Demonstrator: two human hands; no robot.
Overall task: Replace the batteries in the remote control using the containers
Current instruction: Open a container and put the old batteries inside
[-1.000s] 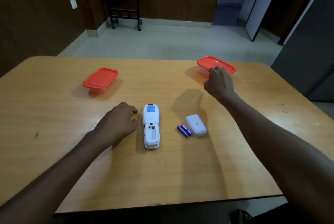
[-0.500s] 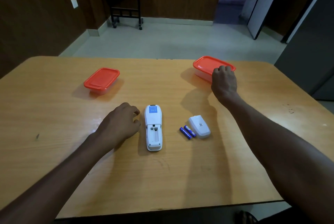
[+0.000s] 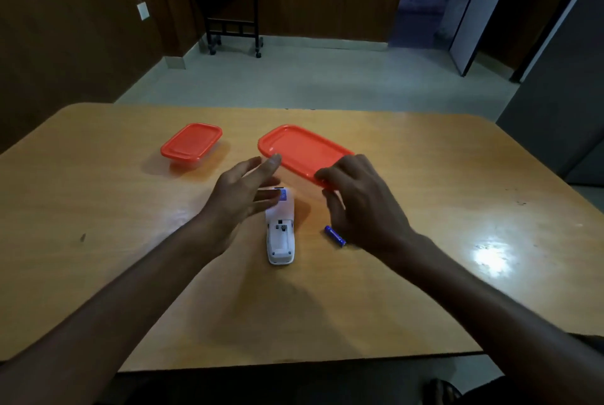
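Batteries are what this is about: a blue one [image 3: 335,235] lies on the table [image 3: 98,208] just right of the remote [image 3: 280,231], which rests back-up with its bay bare. From the head view, the right hand [image 3: 359,205] pinches the near edge of the closer box's orange lid [image 3: 302,151], while the left hand [image 3: 242,198] hovers with fingers spread, gripping nothing. I'd steady the box with that free hand, then peel the lid from one corner.

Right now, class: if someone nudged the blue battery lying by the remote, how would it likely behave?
The blue battery is a small cylinder lying on its side on the smooth, glossy table, so it would probably roll sideways. It likely feels light and may slip when pinched.
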